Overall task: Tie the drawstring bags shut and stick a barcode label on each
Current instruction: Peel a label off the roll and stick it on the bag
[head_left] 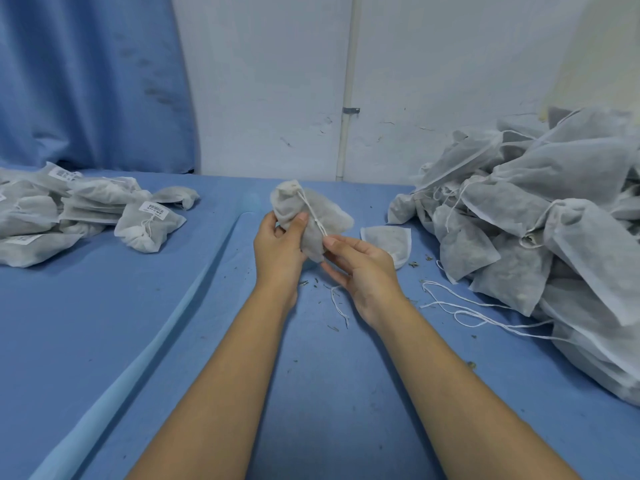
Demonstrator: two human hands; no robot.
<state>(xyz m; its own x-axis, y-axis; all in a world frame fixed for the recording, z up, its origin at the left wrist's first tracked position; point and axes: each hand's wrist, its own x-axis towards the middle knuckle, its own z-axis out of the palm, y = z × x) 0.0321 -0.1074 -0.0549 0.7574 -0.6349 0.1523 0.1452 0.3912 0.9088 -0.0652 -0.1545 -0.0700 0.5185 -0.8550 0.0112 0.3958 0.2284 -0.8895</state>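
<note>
A white mesh drawstring bag (320, 213) filled with dark dried matter is held up over the middle of the blue table (138, 299). My left hand (278, 249) grips the bag below its gathered neck. My right hand (360, 265) pinches the white drawstring (313, 211), which runs taut from the bag's neck down to my fingers. A loose end of string (337, 303) hangs below my right hand.
A big heap of unlabelled bags (540, 216) with trailing strings fills the right side. Labelled bags (150, 225) lie in a pile at the left. One flat bag (389, 240) lies behind my right hand. Blue curtain and white wall stand behind.
</note>
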